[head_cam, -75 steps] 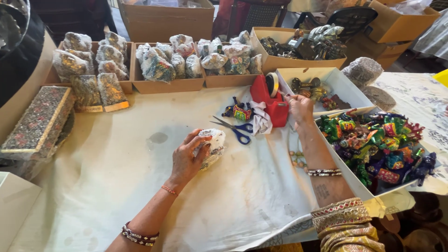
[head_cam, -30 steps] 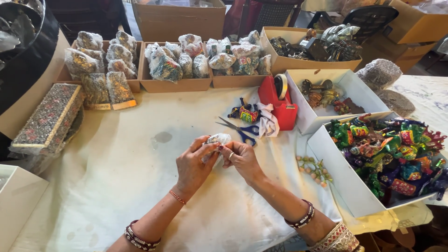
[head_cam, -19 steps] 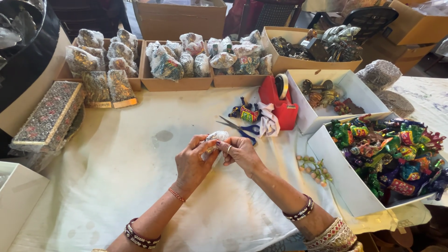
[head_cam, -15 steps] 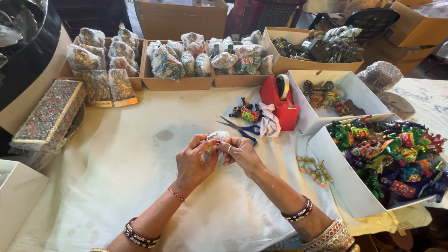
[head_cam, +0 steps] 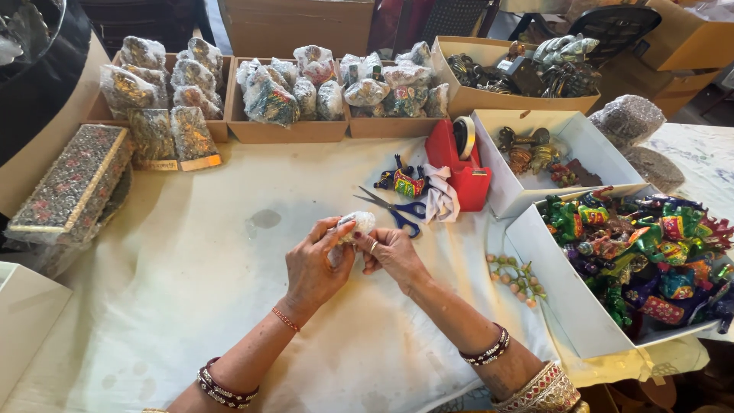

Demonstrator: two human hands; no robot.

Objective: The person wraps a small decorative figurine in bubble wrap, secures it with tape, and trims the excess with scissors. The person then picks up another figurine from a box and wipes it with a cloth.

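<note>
My left hand (head_cam: 315, 264) and right hand (head_cam: 391, 252) are both closed around a small white wrapped bundle (head_cam: 356, 224), held up over the middle of the table (head_cam: 176, 291), with scissors (head_cam: 391, 206) just beyond.

Two hands, the left hand (head_cam: 315, 264) and the right hand (head_cam: 391, 252), meet on one small white wrapped bundle (head_cam: 356, 224) above the table (head_cam: 176, 306). Just beyond it lie one pair of blue-handled scissors (head_cam: 394, 207), one red tape dispenser (head_cam: 459, 160) and one painted figurine (head_cam: 404, 183). Four brown cardboard trays (head_cam: 290, 131) line the far edge, two white boxes (head_cam: 566, 287) stand at the right, and one patterned long box (head_cam: 69, 183) sits at the left.
</note>
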